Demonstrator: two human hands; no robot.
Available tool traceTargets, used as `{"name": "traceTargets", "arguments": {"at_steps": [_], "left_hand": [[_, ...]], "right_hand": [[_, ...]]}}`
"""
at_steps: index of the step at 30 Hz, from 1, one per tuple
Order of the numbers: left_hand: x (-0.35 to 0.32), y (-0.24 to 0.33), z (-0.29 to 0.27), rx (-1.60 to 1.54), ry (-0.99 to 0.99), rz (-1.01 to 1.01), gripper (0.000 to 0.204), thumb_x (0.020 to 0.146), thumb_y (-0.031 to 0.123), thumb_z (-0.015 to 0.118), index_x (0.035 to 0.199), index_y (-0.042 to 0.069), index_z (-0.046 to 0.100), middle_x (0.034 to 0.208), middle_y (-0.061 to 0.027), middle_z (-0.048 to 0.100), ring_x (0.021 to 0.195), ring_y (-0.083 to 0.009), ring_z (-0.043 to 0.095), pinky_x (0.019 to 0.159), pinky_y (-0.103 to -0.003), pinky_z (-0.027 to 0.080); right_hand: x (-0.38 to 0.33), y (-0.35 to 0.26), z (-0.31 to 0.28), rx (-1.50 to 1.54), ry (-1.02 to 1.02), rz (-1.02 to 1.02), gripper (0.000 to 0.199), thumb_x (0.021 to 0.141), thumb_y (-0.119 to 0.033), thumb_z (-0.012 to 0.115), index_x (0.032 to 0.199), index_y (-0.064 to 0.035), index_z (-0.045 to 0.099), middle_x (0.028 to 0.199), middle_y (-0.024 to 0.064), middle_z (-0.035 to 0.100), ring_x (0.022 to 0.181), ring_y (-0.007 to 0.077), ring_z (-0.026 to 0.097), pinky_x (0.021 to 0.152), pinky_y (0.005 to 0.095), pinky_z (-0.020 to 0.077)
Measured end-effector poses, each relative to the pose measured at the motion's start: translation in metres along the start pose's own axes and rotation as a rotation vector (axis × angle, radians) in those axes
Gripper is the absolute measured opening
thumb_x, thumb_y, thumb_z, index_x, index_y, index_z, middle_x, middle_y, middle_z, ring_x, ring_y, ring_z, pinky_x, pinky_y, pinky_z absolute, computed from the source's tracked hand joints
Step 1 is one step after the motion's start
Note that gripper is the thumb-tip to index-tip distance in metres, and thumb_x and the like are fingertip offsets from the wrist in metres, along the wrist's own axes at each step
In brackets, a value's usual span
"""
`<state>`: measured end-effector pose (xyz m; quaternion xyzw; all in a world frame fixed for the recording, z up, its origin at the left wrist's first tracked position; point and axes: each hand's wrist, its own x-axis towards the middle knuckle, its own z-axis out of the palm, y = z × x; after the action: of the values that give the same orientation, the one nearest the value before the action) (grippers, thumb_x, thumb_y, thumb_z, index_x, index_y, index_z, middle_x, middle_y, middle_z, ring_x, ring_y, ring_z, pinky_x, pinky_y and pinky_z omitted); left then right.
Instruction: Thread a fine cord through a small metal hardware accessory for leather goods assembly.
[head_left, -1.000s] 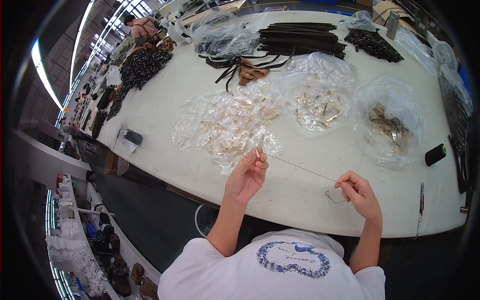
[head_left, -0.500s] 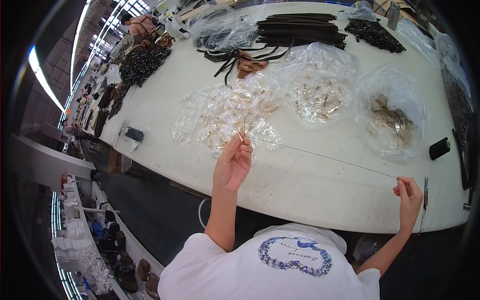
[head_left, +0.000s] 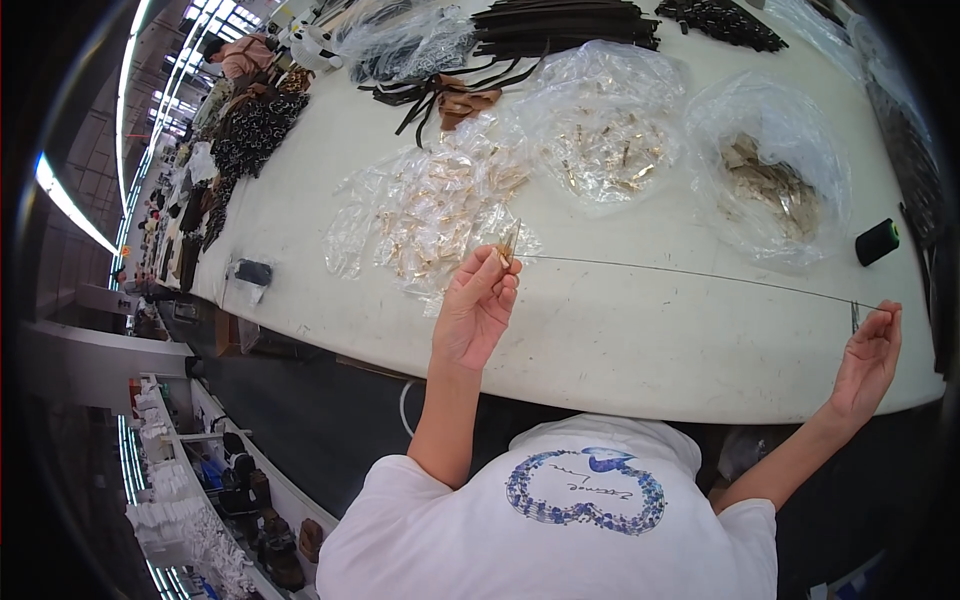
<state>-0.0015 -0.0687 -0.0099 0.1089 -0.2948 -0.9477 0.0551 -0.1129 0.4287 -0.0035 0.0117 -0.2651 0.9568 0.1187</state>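
My left hand [head_left: 478, 305] is raised over the table's near edge, fingers pinched round a slim, pointed gold-coloured piece [head_left: 512, 240]; its exact kind is too small to tell. From there a dark thread [head_left: 690, 270] runs almost straight to the right. Its far end is between the fingertips of my right hand [head_left: 868, 365], which is closed on it at the table's right side. Just behind that hand, a narrow dark tool [head_left: 855, 315] is mostly hidden. A dark spool of thread [head_left: 877, 243] lies farther back on the right.
Clear plastic wrappers with gold-coloured pieces [head_left: 430, 215] are heaped beyond my left hand. Two clear bags [head_left: 605, 150] [head_left: 770, 190] stand to their right. Dark strips [head_left: 565, 28] and brown pieces [head_left: 465, 103] lie at the back. A person [head_left: 245, 58] works at the far left.
My right hand has moved right and farther away, drawing the thread longer and now covering most of the dark tool. My left hand has shifted slightly right. The whole view has tilted.
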Motion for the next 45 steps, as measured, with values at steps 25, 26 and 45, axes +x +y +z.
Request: {"name": "traceTargets", "arguments": {"at_steps": [25, 26, 45], "left_hand": [[-0.013, -0.052, 0.030, -0.696, -0.370, -0.511, 0.019, 0.094, 0.006, 0.067, 0.108, 0.005, 0.055, 0.088, -0.0095, 0.064, 0.069, -0.0116, 0.065, 0.062, -0.018, 0.056], [-0.014, -0.052, 0.028, -0.699, -0.365, -0.516, 0.018, 0.094, 0.005, 0.066, 0.108, 0.005, 0.055, 0.087, -0.0092, 0.064, 0.068, -0.0113, 0.065, 0.061, -0.018, 0.056], [-0.014, -0.051, 0.032, -0.706, -0.346, -0.535, 0.012, 0.096, 0.004, 0.059, 0.107, 0.002, 0.053, 0.084, -0.0078, 0.061, 0.064, -0.0101, 0.064, 0.055, -0.018, 0.054]], "right_hand": [[-0.113, 0.194, 0.169, -0.951, -0.800, -0.359, 0.016, 0.079, -0.001, 0.073, 0.093, -0.0064, 0.072, 0.079, 0.0034, 0.061, 0.069, 0.0185, 0.065, 0.057, 0.0300, 0.0522], [-0.113, 0.194, 0.169, -0.951, -0.798, -0.358, 0.016, 0.079, -0.001, 0.073, 0.093, -0.0064, 0.072, 0.079, 0.0034, 0.061, 0.069, 0.0185, 0.065, 0.057, 0.0300, 0.0522], [-0.113, 0.192, 0.169, -0.963, -0.827, -0.316, 0.018, 0.077, -0.002, 0.072, 0.095, -0.0069, 0.072, 0.077, 0.0035, 0.060, 0.067, 0.0189, 0.064, 0.056, 0.0300, 0.0525]]}}
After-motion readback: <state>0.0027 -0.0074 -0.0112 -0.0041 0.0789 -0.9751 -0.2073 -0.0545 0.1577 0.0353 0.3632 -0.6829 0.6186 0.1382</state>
